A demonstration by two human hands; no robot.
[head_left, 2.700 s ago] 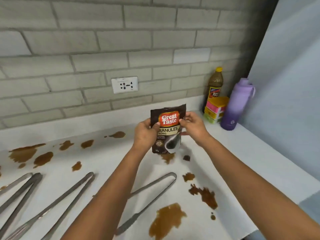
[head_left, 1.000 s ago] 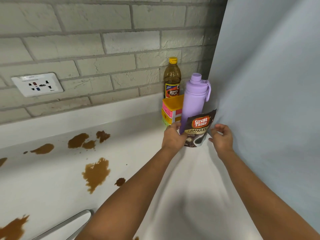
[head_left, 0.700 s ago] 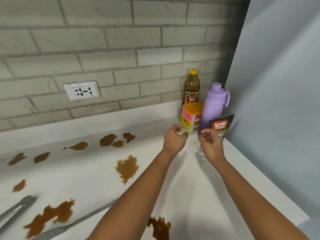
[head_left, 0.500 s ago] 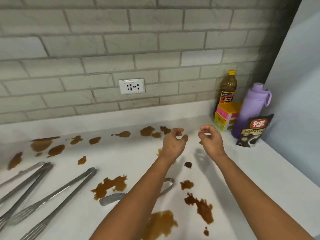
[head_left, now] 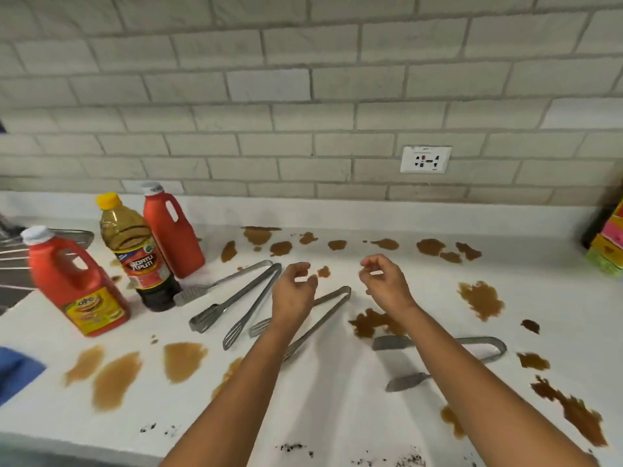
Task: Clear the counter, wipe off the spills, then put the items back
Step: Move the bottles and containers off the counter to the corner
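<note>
Brown spills [head_left: 480, 298] dot the white counter [head_left: 337, 392], with dark crumbs along its front edge. Several metal tongs lie on it: one pair [head_left: 236, 305] left of centre, one [head_left: 323, 315] partly under my left arm, another [head_left: 485, 345] under my right arm. Two red ketchup jugs [head_left: 72, 281] [head_left: 172, 230] and a brown vinegar bottle [head_left: 138, 254] stand at the left. My left hand [head_left: 293, 291] and my right hand [head_left: 384, 281] hover above the tongs, fingers loosely curled, holding nothing.
A blue cloth [head_left: 17, 369] lies at the left edge. Stacked coloured sponges [head_left: 610, 244] sit at the far right. A wall socket [head_left: 425, 159] is set in the brick backsplash. A metal rack [head_left: 13, 251] shows at the far left.
I set the coffee pouch down beside the purple bottle at the right corner and let go. My view swung left; both hands now hang empty over the tongs.
</note>
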